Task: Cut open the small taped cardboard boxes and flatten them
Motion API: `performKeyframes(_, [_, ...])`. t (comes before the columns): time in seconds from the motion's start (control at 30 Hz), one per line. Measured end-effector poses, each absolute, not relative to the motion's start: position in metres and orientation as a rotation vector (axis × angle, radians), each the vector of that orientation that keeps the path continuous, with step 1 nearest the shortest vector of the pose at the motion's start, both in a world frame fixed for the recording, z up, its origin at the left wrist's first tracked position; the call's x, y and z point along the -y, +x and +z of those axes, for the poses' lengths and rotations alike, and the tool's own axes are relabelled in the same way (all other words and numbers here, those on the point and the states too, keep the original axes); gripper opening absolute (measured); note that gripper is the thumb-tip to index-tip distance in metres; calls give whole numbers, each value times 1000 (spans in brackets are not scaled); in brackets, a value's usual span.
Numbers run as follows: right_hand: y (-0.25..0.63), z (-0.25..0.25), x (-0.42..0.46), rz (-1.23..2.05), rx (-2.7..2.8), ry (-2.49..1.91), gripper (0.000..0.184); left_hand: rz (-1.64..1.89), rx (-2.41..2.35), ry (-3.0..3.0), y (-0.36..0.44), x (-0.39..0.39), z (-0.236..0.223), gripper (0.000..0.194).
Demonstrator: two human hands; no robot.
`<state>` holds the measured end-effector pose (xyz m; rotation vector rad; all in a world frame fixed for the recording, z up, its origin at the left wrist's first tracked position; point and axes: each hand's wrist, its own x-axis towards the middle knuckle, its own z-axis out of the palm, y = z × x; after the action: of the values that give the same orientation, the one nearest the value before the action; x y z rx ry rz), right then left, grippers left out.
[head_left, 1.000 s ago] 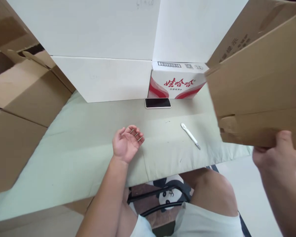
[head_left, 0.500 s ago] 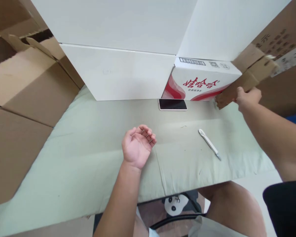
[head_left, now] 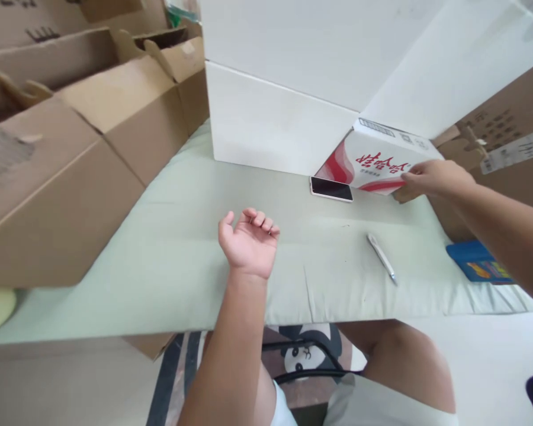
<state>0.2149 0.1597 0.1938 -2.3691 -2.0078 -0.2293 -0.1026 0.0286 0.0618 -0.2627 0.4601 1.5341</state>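
Note:
A white carton point(head_left: 373, 163) with red lettering and red waves stands against white panels at the back right. My right hand point(head_left: 437, 178) reaches over its right end, thumb at the front face and fingers curled round the lower corner. Part of that grip is hidden behind the hand. My left hand point(head_left: 251, 245) is held above the cloth, palm up, fingers loosely bent and apart, with nothing in it. A phone point(head_left: 331, 189) with a dark screen lies in front of the carton. Nearer me is a slim white and grey pen-like tool point(head_left: 382, 258).
Brown cardboard boxes point(head_left: 128, 106) with open tops line the left side. Another brown box point(head_left: 510, 112) and a blue package point(head_left: 477, 260) are at the right. White panels point(head_left: 284, 118) rise at the back. Pale green cloth point(head_left: 177, 248) covers the table.
My right hand has left the narrow brown cardboard piece and come round the white carton's right end. The view has turned left. My left hand stays palm up, fingers slightly more spread.

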Motion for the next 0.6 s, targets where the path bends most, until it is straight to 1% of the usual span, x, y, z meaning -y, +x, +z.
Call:
performKeyframes(0.03, [194, 196, -157, -214, 2069, -2360, 24, 1557, -452, -297, -107, -24, 61, 50])
performKeyframes(0.13, [123, 188, -153, -147, 2286, -2197, 16, 1599, -431, -350, -119, -12, 58, 48])
performKeyframes(0.23, [41, 168, -151, -80, 2509, -1848, 11, 1614, -432, -385, -128, -7, 58, 48])
performKeyframes(0.27, [11, 162, -150, -45, 2607, -1604, 12, 1615, -436, -399, -131, -7, 58, 49])
performKeyframes(0.33, [-50, 155, -148, 58, 2757, -1129, 22, 1622, -443, -437, -135, -8, 61, 50])
performKeyframes(0.43, [-140, 156, -140, 75, 2804, -517, 51, 1620, -442, -503, -140, -12, 64, 51])
performKeyframes(0.47, [-167, 158, -136, 48, 2789, -380, 57, 1619, -436, -513, -141, -13, 64, 51])
performKeyframes(0.53, [-211, 164, -129, -103, 2844, -224, 64, 1624, -424, -511, -144, -13, 64, 49])
performKeyframes(0.6, [-238, 167, -124, -255, 2969, -262, 66, 1637, -420, -498, -146, -13, 63, 48])
